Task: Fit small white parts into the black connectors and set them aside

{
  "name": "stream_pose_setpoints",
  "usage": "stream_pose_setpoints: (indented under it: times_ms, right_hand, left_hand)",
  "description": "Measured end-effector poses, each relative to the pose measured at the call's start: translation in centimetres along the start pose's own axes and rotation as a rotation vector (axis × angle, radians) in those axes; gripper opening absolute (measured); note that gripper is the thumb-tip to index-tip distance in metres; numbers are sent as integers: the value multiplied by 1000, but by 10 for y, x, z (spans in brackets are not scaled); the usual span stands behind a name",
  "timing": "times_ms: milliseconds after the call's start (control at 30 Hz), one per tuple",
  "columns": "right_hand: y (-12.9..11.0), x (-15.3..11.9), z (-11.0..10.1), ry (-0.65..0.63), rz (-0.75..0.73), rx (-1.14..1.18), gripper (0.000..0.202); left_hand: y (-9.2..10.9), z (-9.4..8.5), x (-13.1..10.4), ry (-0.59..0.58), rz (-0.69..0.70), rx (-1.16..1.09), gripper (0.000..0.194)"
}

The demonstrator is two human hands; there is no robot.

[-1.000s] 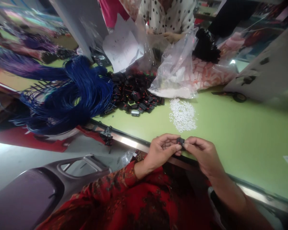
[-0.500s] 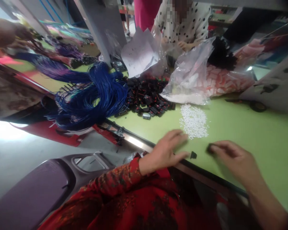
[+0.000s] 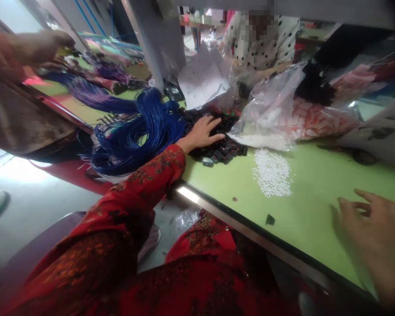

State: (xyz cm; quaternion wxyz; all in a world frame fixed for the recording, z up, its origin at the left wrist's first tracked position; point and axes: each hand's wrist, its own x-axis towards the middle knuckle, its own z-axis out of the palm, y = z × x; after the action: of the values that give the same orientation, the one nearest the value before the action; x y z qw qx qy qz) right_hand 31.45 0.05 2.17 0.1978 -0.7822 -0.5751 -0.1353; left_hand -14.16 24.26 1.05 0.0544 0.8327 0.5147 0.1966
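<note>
My left hand [image 3: 202,133] lies with fingers spread on the pile of black connectors [image 3: 222,151], beside the bundle of blue wires [image 3: 151,127]. My right hand [image 3: 370,215] is above the green table [image 3: 322,175] at the right, its fingers apart and a little blurred, with nothing seen in it. Small white pieces [image 3: 272,172] form a heap between the hands. One black piece [image 3: 270,219] lies alone near the table's front edge, and a small brownish round thing [image 3: 235,199] is to its left.
Behind the white heap lies a clear plastic bag [image 3: 266,114], with pink-and-white parts [image 3: 316,120] to its right. White paper [image 3: 202,81] stands behind the connectors. A person in a dotted shirt [image 3: 250,48] sits opposite; another person's arm [image 3: 29,48] reaches in at the left.
My left hand has moved from the table's front edge up and left onto the connector pile. My right hand has moved right, and the dark piece at its fingertips no longer shows there.
</note>
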Motion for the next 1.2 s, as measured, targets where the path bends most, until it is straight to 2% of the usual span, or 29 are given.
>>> stream_pose_setpoints:
  times_ms: [100, 233, 333, 400, 433, 467, 533, 600, 667, 700, 767, 833, 900, 967, 1067, 1133, 1200]
  right_hand:
    - [-32, -9, -5, -60, -7, 242, 39]
    - [-44, -6, -10, -249, 56, 395, 36]
    - [-57, 17, -14, -316, 88, 458, 45]
    - [-74, 44, -14, -363, 119, 529, 61]
    - [-85, 60, -12, -428, 139, 582, 71]
    - [-96, 77, -8, -458, 135, 653, 80]
    - [-121, 111, 7, -428, 49, 746, 93]
    - [-144, 140, 29, -369, -89, 766, 102]
    - [-164, 159, 53, -338, -121, 769, 115]
    - [-171, 165, 64, -305, -134, 735, 113]
    - [-179, 169, 81, -243, -149, 639, 85]
    - [-178, 169, 88, -195, -161, 580, 46]
    - [-167, 170, 85, -105, -133, 545, 24]
    - [-147, 178, 75, 45, -41, 473, 22]
    - [-103, 203, 53, 248, 137, 328, 25]
    - [-69, 218, 42, 327, 240, 239, 36]
    - [-38, 222, 38, 333, 278, 164, 42]
  left_hand:
    - [4, 8, 1, -41, 65, -12, 69]
    - [20, 11, -23, -28, 102, -55, 68]
    - [31, 11, -37, -27, 92, -50, 69]
    - [36, 11, -39, -11, 70, -46, 71]
    - [37, 11, -39, -1, 62, -48, 72]
    - [37, 11, -38, 7, 58, -52, 73]
    - [38, 12, -35, 22, 53, -57, 74]
    - [38, 14, -33, 34, 50, -55, 74]
    - [37, 16, -33, 51, 48, -54, 72]
    - [37, 17, -34, 59, 50, -54, 71]
    - [36, 19, -35, 74, 56, -52, 70]
    - [35, 20, -36, 82, 63, -45, 69]
    - [33, 22, -36, 84, 63, -38, 68]
    - [32, 23, -36, 85, 60, -37, 68]
    - [31, 23, -36, 92, 64, -41, 67]
    - [32, 23, -36, 96, 69, -41, 67]
    - [32, 24, -36, 97, 72, -40, 67]
